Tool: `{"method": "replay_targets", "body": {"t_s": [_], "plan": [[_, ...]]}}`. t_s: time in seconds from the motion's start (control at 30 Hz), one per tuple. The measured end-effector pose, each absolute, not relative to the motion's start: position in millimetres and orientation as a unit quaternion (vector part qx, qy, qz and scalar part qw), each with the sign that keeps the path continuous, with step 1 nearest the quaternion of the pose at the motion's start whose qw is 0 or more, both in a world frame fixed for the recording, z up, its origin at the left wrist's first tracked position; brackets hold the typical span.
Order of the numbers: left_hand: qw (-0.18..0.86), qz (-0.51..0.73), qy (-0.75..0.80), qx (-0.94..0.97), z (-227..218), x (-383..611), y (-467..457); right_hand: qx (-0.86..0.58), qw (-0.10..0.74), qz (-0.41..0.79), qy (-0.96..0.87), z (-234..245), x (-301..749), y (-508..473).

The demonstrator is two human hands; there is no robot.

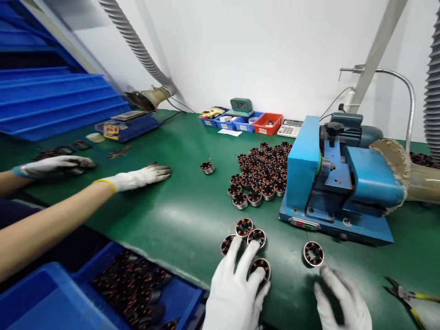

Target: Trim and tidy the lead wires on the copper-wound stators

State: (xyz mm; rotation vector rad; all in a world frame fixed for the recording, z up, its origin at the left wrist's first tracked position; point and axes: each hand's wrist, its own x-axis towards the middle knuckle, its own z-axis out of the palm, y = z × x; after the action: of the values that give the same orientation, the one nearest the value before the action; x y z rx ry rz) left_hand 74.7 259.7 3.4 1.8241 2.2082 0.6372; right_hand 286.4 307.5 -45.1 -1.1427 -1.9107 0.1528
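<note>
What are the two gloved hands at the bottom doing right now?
Left hand: open, fingers spread over a small cluster of stators, holding nothing.
Right hand: open, empty, just below a lone stator.

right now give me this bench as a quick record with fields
left hand: gloved left hand rests on a cluster of four stators
right hand: gloved right hand open, fingertips just short of a lone stator
machine: blue machine on the green mat
stock: stator pile beside it
other person: two gloved hands flat on the mat
tools: pliers at right edge
</note>
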Motion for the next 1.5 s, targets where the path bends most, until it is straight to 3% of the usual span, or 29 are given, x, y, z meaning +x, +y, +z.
{"method": "replay_targets", "body": {"t_s": [0.17, 0.27, 0.37, 0.53, 0.77, 1.07, 1.23, 1.4, 1.5], "plan": [[0.014, 0.178, 0.687, 0.704, 10.6, 92.3, 255.1, -0.515, 0.314, 0.208, -0.770, -34.5, 289.0, 341.2], [-0.011, 0.151, 0.687, 0.711, 1.1, 96.0, 249.7, -0.496, 0.303, 0.351, -0.734, -19.1, 263.0, 354.4], [0.019, 0.124, 0.713, 0.690, -8.3, 95.8, 243.2, -0.423, 0.332, 0.470, -0.700, -8.8, 233.1, 357.9], [0.092, 0.123, 0.734, 0.662, 2.1, 96.8, 244.4, -0.406, 0.344, 0.528, -0.661, -10.9, 229.2, 353.7], [0.176, 0.274, 0.625, 0.709, 5.5, 110.9, 266.7, -0.450, 0.219, 0.646, -0.577, -18.4, 279.9, 342.9], [0.094, 0.300, 0.651, 0.691, -38.9, 128.0, 273.2, -0.459, 0.297, 0.622, -0.561, -3.5, 262.3, 347.8], [0.125, 0.291, 0.674, 0.668, -34.9, 136.8, 280.1, -0.470, 0.395, 0.646, -0.453, -5.5, 272.3, 351.7], [0.145, 0.291, 0.648, 0.689, -23.0, 136.2, 282.7, -0.496, 0.532, 0.596, -0.340, -0.6, 314.9, 364.5], [0.157, 0.285, 0.633, 0.703, -20.0, 133.6, 283.4, -0.504, 0.485, 0.620, -0.356, 3.0, 314.5, 361.6]]}}
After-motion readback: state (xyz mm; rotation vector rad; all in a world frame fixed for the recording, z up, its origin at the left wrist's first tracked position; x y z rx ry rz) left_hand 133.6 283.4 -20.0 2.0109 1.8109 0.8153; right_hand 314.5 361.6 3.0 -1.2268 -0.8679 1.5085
